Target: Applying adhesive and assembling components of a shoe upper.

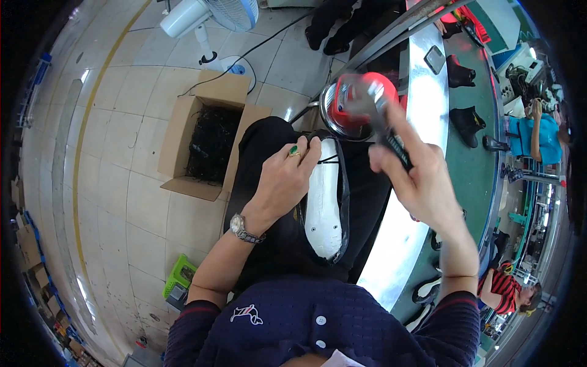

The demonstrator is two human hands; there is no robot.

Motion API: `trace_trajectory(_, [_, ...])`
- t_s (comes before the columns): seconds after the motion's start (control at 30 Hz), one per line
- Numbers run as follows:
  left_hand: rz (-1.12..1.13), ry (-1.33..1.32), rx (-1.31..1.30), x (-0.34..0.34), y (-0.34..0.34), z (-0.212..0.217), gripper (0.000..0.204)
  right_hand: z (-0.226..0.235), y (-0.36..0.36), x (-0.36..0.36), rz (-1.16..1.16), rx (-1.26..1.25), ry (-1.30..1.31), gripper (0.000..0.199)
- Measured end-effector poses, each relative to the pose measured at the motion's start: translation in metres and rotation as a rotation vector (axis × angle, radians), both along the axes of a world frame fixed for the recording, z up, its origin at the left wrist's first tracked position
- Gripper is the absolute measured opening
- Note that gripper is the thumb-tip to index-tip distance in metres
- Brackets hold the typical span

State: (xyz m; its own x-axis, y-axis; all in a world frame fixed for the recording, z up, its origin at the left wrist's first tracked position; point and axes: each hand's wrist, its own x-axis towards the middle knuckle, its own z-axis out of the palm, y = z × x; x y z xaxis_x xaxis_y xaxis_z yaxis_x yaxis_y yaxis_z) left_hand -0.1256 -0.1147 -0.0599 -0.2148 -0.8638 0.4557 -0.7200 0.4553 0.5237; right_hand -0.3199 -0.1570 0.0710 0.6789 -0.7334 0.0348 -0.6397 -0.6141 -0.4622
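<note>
A black shoe upper (344,208) lies bottom up across my lap, with a white insole board (322,202) showing and a thin black strap across it. My left hand (285,171), wearing a green-stoned ring and a metal watch, pinches the shoe's far edge on its left side. Raised to the right of the shoe, my right hand (422,171) grips a hammer (394,144) by its dark handle. Motion blurs the metal head, which hangs in front of a round red thing with a chrome rim (330,119).
An open cardboard box (174,137) with black scraps stands on the floor to my left, near a fan (211,18) and a green basket (177,275). At right, a metal ledge (425,92) borders a green conveyor (461,165) carrying black boots (468,125). Other people sit beyond it.
</note>
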Motion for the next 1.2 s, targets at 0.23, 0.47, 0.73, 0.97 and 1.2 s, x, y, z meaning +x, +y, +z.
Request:
trace_trajectory(0.23, [-0.032,-0.079,-0.095,0.004,-0.008,-0.004,0.037,-0.003,-0.003,0.008,-0.044,0.189,0.429,0.062])
trace_trajectory(0.47, [-0.069,-0.071,-0.147,0.002,-0.004,-0.003,0.038,-0.047,0.016,-0.005,-0.191,0.069,0.360,0.066])
trace_trajectory(0.73, [-0.028,0.103,-0.021,-0.010,-0.012,0.000,0.023,-0.049,0.006,-0.002,-0.166,-0.163,-0.018,0.063])
trace_trajectory(0.97, [0.123,0.254,0.164,0.018,-0.004,0.009,0.039,-0.040,0.026,-0.015,-0.555,0.285,-0.134,0.054])
trace_trajectory(1.2, [-0.058,0.003,-0.001,-0.007,-0.015,-0.014,0.046,-0.139,0.114,-0.145,-0.879,-0.001,0.016,0.060])
